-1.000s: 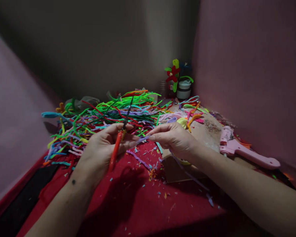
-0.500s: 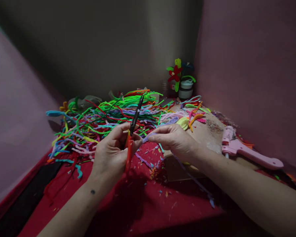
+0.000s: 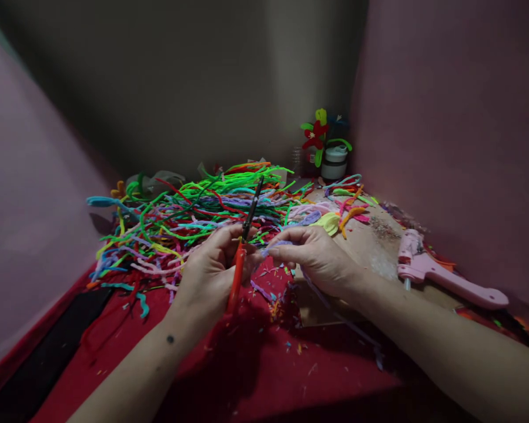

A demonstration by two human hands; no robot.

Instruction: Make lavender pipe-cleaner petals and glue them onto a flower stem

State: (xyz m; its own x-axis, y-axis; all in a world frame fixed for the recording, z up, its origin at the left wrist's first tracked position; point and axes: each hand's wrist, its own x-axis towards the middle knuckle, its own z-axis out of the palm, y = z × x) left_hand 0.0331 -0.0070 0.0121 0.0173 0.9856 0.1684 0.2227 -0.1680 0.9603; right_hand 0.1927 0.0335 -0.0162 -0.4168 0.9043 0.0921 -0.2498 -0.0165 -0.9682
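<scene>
My left hand (image 3: 209, 264) is closed around a slim tool (image 3: 237, 276) with an orange-red handle and narrow black jaws. The tool tilts upward; whether it is pliers or scissors I cannot tell. The fingertips of that hand also meet a fuzzy purple pipe cleaner (image 3: 278, 245). My right hand (image 3: 320, 255) pinches the same pipe cleaner between thumb and forefinger, close beside the left fingertips. A long purple tail hangs below the right hand toward the red cloth (image 3: 264, 364). The exact spot between the fingertips is partly hidden.
A heap of colourful pipe cleaners (image 3: 194, 205) lies beyond my hands. To the right are a pink glue gun (image 3: 449, 279), a yellow petal shape (image 3: 327, 223) and a cardboard sheet (image 3: 361, 252). Behind stand pipe-cleaner flowers (image 3: 316, 135) and a pale lidded container (image 3: 334, 163).
Both hands have shifted slightly right and down in the view, and the tool leans a little more to the right. Both hands keep their hold.
</scene>
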